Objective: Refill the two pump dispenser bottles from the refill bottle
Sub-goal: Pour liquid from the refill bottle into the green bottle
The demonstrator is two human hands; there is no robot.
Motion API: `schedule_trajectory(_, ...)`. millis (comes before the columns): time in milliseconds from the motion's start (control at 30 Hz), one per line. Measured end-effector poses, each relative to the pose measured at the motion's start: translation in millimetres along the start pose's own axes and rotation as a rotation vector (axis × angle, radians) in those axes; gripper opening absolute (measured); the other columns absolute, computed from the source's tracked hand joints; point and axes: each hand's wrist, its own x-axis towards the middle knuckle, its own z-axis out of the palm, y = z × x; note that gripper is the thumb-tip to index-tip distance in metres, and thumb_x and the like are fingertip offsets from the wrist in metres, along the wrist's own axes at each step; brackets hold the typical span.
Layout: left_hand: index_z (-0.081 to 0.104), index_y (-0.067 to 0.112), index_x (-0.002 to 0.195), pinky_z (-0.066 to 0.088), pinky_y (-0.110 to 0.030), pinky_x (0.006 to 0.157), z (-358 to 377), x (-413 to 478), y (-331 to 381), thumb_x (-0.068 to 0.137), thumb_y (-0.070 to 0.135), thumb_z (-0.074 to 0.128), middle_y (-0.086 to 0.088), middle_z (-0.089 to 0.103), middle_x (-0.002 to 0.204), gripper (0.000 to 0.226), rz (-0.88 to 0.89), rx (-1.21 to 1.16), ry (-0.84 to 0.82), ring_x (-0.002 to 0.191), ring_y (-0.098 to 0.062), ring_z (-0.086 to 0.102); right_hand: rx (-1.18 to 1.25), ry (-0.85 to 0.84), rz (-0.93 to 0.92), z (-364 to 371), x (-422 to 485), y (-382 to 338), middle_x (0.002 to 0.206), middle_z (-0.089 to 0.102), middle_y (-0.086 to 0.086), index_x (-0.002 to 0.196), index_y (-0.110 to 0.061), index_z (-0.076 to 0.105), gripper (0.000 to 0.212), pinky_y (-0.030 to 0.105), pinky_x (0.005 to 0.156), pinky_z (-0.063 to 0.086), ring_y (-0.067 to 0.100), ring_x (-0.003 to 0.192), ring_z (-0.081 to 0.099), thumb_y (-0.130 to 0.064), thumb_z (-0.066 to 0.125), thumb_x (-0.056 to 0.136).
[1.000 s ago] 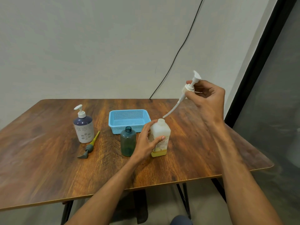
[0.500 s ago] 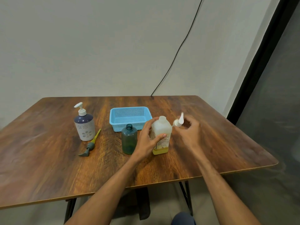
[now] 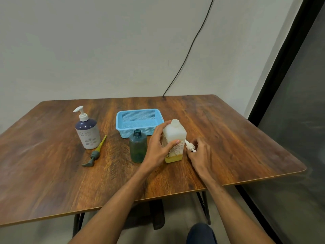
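My left hand [image 3: 159,147] grips the white refill bottle [image 3: 175,136], which stands upright with its neck uncapped and a little yellow liquid at the bottom. Just right of it, my right hand [image 3: 199,154] holds the white pump head [image 3: 190,146] low at the table surface. The green dispenser bottle [image 3: 137,146] stands open-necked left of the refill bottle. Its grey and yellow pump [image 3: 95,152] lies flat on the table. A purple and white pump bottle [image 3: 86,132] stands farther left with its pump fitted.
A light blue plastic basket [image 3: 139,122] sits behind the bottles on the wooden table [image 3: 228,138]. A black cable [image 3: 190,48] runs down the wall to the table's back edge. A dark frame and glass panel stand at the right.
My right hand has lowered the white pump from high above the refill bottle down to the table beside it. My left hand has kept its grip on the refill bottle.
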Motion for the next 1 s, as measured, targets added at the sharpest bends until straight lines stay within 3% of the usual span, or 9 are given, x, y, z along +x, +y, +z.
schedule_trajectory(100, 0.043, 0.055, 0.135, 0.047, -0.027, 0.107, -1, 0, 1, 0.081, 0.052, 0.075, 0.042, 0.044, 0.136, 0.063, 0.010, 0.002, -0.005, 0.133, 0.000, 0.048, 0.017, -0.051, 0.007, -2, 3, 0, 0.105, 0.066, 0.002, 0.102, -0.019, 0.061, 0.032, 0.026, 0.066, 0.046, 0.017, 0.092, 0.060, -0.022, 0.084, 0.080)
schedule_trajectory(233, 0.044, 0.050, 0.138, 0.049, -0.039, 0.110, -2, 1, 1, 0.081, 0.051, 0.076, 0.030, 0.047, 0.141, 0.065, 0.002, -0.002, -0.024, 0.133, -0.005, 0.049, 0.177, -0.188, -0.056, -11, 9, -16, 0.142, 0.051, 0.000, 0.140, -0.024, 0.048, 0.071, 0.041, 0.097, 0.052, 0.019, 0.128, 0.051, -0.020, 0.084, 0.078)
schedule_trajectory(300, 0.045, 0.047, 0.139, 0.050, -0.043, 0.110, -3, 1, 2, 0.081, 0.049, 0.078, 0.024, 0.049, 0.142, 0.067, -0.005, -0.015, -0.036, 0.133, -0.007, 0.051, 0.453, -0.367, -0.047, -16, 9, -29, 0.142, 0.049, -0.001, 0.145, -0.030, 0.040, 0.085, 0.042, 0.089, 0.060, 0.020, 0.126, 0.055, -0.004, 0.080, 0.074)
schedule_trajectory(367, 0.046, 0.043, 0.141, 0.050, -0.045, 0.110, -3, 2, 2, 0.081, 0.049, 0.079, 0.019, 0.050, 0.144, 0.069, -0.016, -0.018, -0.046, 0.133, -0.009, 0.051, 0.598, -0.490, -0.023, -14, 7, -39, 0.135, 0.053, 0.001, 0.146, -0.035, 0.036, 0.096, 0.040, 0.079, 0.063, 0.023, 0.117, 0.063, -0.004, 0.080, 0.067)
schedule_trajectory(500, 0.040, 0.039, 0.149, 0.047, -0.045, 0.113, -5, -4, 4, 0.082, 0.045, 0.079, 0.016, 0.047, 0.148, 0.078, -0.062, 0.015, -0.025, 0.136, -0.009, 0.048, 0.666, -0.370, -0.002, -4, -2, -55, 0.132, 0.056, 0.003, 0.144, -0.034, 0.038, 0.098, 0.034, 0.076, 0.063, 0.022, 0.114, 0.064, -0.005, 0.089, 0.065)
schedule_trajectory(600, 0.037, 0.037, 0.149, 0.045, -0.033, 0.114, -9, -17, 11, 0.087, 0.029, 0.081, 0.018, 0.045, 0.146, 0.076, -0.034, 0.064, 0.026, 0.135, -0.004, 0.048, 0.652, -0.254, 0.013, 1, -9, -65, 0.128, 0.057, 0.003, 0.144, -0.025, 0.042, 0.090, 0.026, 0.069, 0.062, 0.018, 0.110, 0.064, -0.004, 0.089, 0.070)
schedule_trajectory(700, 0.042, 0.035, 0.146, 0.045, -0.027, 0.109, -19, -34, 21, 0.089, 0.022, 0.079, 0.019, 0.047, 0.142, 0.069, 0.030, 0.118, 0.125, 0.133, -0.005, 0.051, 0.603, -0.207, 0.004, 4, -12, -66, 0.122, 0.059, -0.004, 0.136, -0.029, 0.046, 0.083, 0.024, 0.071, 0.061, 0.016, 0.108, 0.064, -0.013, 0.092, 0.069)
schedule_trajectory(867, 0.062, 0.016, 0.130, 0.055, -0.027, 0.098, -52, -57, 29, 0.091, 0.014, 0.077, 0.005, 0.061, 0.128, 0.042, 0.129, 0.175, 0.404, 0.118, -0.008, 0.061, 0.444, -0.207, -0.027, 5, -15, -75, 0.126, 0.057, -0.010, 0.144, -0.030, 0.042, 0.095, 0.035, 0.086, 0.061, 0.011, 0.111, 0.061, -0.016, 0.094, 0.065)
schedule_trajectory(1000, 0.056, 0.018, 0.134, 0.055, -0.029, 0.097, -76, -60, 16, 0.089, 0.015, 0.078, 0.005, 0.055, 0.131, 0.050, 0.024, 0.187, 0.500, 0.119, -0.010, 0.056, 0.354, -0.207, -0.111, 6, -15, -85, 0.129, 0.057, -0.007, 0.144, -0.033, 0.040, 0.098, 0.032, 0.084, 0.060, 0.014, 0.113, 0.059, -0.021, 0.092, 0.062)
